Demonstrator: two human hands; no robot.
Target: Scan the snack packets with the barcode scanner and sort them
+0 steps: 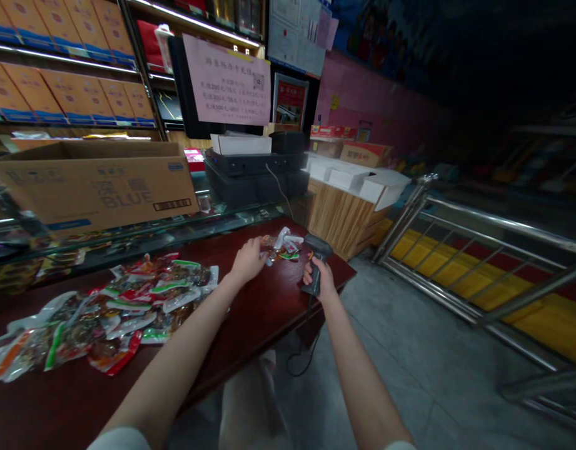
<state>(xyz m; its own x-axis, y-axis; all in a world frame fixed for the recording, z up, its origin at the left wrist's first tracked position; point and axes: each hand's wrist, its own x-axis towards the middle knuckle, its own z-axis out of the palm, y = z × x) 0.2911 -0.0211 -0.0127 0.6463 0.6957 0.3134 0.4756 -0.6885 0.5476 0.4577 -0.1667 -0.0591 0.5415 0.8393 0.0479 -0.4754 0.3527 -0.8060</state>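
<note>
My right hand (322, 279) is wrapped around the handle of a dark barcode scanner (316, 247), whose head points left and whose cable drops below the table edge. At the table's far side, my left hand (249, 260) has its fingers curled on the near-left edge of a clear food packet (269, 242); the fingertips are partly hidden. That packet lies with a small group of packets (288, 244) just left of the scanner. A large spread of sealed food packets (151, 294) with red, green and orange labels covers the left of the dark red table (250, 312).
Behind the table, a cardboard box (95, 187) stands on a glass counter beside a monitor (189, 87) bearing a pink notice (229, 81). Orange boxes (57, 94) fill the shelves. A wooden cabinet (337, 215) and a metal railing (480, 250) are to the right.
</note>
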